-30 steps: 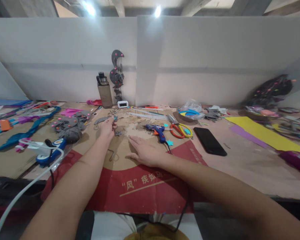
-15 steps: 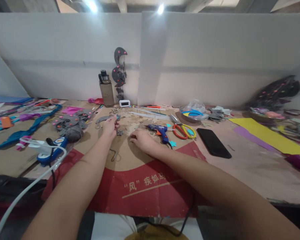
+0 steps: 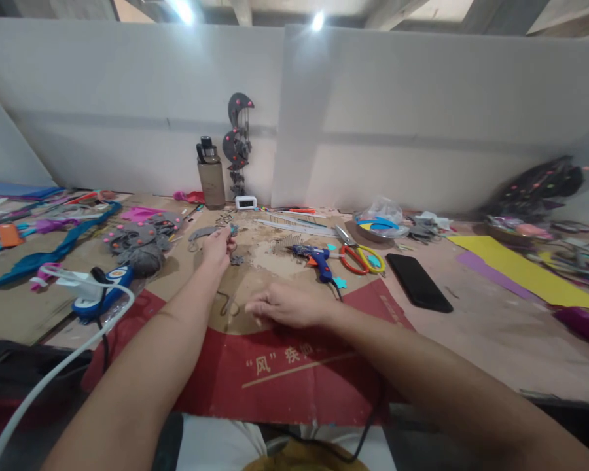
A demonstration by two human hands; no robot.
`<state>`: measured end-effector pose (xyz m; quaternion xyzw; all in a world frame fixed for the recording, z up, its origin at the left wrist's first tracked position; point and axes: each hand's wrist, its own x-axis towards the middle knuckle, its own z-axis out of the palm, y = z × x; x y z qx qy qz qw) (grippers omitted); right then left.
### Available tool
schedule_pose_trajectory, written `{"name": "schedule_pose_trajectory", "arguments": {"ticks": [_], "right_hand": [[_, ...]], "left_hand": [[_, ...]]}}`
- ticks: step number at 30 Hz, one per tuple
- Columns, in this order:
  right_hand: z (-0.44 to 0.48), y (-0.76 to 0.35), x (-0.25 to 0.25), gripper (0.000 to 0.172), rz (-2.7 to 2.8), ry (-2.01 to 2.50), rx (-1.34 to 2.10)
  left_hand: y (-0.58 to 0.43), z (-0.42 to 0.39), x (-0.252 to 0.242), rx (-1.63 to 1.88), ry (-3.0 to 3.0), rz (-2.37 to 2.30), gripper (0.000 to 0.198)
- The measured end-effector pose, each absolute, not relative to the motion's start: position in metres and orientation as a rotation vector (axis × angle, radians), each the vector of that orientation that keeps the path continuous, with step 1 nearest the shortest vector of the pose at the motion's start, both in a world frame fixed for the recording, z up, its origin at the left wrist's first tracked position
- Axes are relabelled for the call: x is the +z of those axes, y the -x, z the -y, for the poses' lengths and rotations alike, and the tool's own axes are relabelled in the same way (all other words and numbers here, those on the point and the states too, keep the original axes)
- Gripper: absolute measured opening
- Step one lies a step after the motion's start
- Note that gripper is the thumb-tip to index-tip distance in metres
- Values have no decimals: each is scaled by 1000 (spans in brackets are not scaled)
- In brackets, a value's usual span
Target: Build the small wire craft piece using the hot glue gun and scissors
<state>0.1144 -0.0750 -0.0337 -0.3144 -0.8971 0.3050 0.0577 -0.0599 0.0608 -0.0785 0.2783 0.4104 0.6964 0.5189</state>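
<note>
My left hand (image 3: 219, 247) is closed, its fingertips pinched together over the middle of the board. A bit of grey and teal shows at the fingertips, too small to name. Beside it lies a grey crescent-shaped piece (image 3: 203, 231); I cannot tell whether the hand touches it. A small grey cut-out (image 3: 236, 260) sits just below the fingers. My right hand (image 3: 285, 305) is nearer to me, slightly blurred, with its fingers curled together; whatever they hold, if anything, is hidden. Between both forearms a thin dark cord (image 3: 222, 303) curls on the brown and red cardboard (image 3: 299, 386).
Right of centre lie a blue glue gun (image 3: 318, 258), scissors (image 3: 357, 255) with red and yellow handles, and a black phone (image 3: 419, 281). A power strip (image 3: 103, 292) and grey pinned pieces (image 3: 140, 242) are at left. A bottle (image 3: 211, 178) stands by the back panel.
My right hand has drawn back toward me, away from the glue gun, and down over the cardboard's lower part. My left hand stays almost where it was.
</note>
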Motion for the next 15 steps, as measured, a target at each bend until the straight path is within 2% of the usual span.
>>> {"name": "schedule_pose_trajectory", "arguments": {"ticks": [2,5,6,9,11,13,14,15], "right_hand": [[80,-126,-34,41,2696,711,1060],[68,-135,-46,34,2508,851,754],[62,-136,-52,36,2466,930,635],[55,-133,-65,64,2512,1118,467],[67,-130,-65,75,2655,1034,524],[90,-130,-56,77,2724,781,698],[103,-132,-49,73,2718,646,836],[114,-136,-41,61,2703,516,1013]], "left_hand": [[58,-62,-78,1662,-658,-986,21],[56,-62,-75,1653,-650,-986,21],[56,-61,-74,1651,-652,-986,20],[56,-59,-73,1653,-664,-986,20],[57,-58,-73,1654,-675,-990,21],[58,-58,-74,1649,-683,-996,21],[58,-58,-74,1644,-685,-998,20],[57,-58,-74,1638,-686,-1002,20]]}}
